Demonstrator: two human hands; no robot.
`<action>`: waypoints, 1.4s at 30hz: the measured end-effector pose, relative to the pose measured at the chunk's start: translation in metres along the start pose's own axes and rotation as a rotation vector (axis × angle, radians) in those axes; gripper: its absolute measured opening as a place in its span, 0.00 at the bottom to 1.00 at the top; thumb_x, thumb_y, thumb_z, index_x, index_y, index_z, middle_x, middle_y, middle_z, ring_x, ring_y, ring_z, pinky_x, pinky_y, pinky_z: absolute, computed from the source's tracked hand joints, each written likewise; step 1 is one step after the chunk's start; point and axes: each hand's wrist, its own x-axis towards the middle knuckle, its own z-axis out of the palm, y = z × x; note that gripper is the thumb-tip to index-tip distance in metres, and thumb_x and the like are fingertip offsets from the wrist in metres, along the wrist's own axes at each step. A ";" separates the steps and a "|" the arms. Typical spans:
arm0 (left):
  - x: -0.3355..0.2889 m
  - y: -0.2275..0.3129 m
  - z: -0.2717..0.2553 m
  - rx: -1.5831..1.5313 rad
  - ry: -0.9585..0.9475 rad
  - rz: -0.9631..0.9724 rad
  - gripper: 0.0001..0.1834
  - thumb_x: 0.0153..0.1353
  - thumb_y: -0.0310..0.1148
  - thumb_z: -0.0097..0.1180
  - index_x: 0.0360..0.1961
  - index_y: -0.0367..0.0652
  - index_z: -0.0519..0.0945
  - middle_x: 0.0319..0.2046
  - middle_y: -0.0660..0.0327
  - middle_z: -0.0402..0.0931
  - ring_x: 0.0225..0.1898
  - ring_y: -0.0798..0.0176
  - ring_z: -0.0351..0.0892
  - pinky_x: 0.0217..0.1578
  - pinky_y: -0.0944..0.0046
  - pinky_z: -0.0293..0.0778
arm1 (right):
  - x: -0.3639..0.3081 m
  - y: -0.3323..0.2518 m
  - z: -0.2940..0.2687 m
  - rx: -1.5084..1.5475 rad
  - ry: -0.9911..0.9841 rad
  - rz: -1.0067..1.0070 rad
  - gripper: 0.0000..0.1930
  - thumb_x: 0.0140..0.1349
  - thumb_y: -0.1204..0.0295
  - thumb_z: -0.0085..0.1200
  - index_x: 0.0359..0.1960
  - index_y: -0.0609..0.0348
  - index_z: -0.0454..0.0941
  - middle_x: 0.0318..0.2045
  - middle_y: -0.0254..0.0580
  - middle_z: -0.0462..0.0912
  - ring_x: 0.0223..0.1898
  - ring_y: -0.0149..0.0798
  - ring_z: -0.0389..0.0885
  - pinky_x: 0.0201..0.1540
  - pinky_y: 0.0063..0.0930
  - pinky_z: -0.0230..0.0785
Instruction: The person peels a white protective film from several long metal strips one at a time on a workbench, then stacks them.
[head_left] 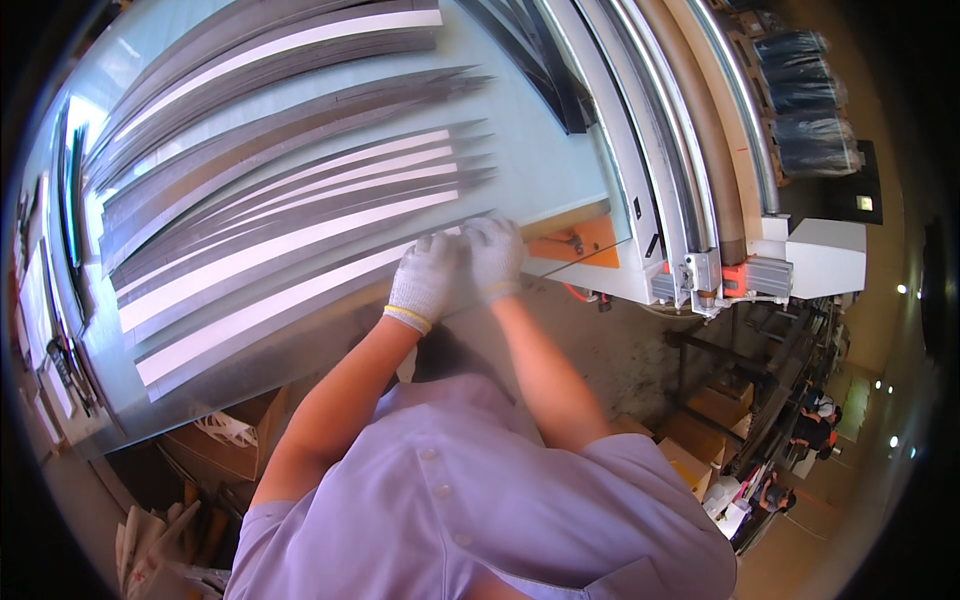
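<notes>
Both my hands wear pale grey knit gloves with yellow cuffs and work close together at the table's near edge. My left hand (420,277) has its fingers curled over the right end of the nearest long flat strip (300,304), dark grey with a white band. Beside it, my right hand (494,257) is closed at the tip of that strip; its fingertips are partly hidden. More dark strips with white bands (300,245) lie in a row just beyond. A stack of plain dark strips (290,140) rests farther off.
The strips lie on a pale glassy table (545,185). Dark bars (540,70) lie at its far right, by a machine with long rollers (665,120). An orange panel (590,243) sits at the table's corner. Boxes (690,440) stand lower right; people (815,430) are beyond.
</notes>
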 end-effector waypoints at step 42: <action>-0.035 -0.041 0.007 0.037 0.175 -0.040 0.28 0.55 0.30 0.58 0.59 0.42 0.78 0.56 0.53 0.74 0.55 0.46 0.75 0.55 0.47 0.74 | 0.043 -0.021 -0.006 -0.357 -0.418 0.049 0.31 0.44 0.48 0.77 0.41 0.57 0.79 0.39 0.47 0.82 0.44 0.52 0.81 0.48 0.44 0.76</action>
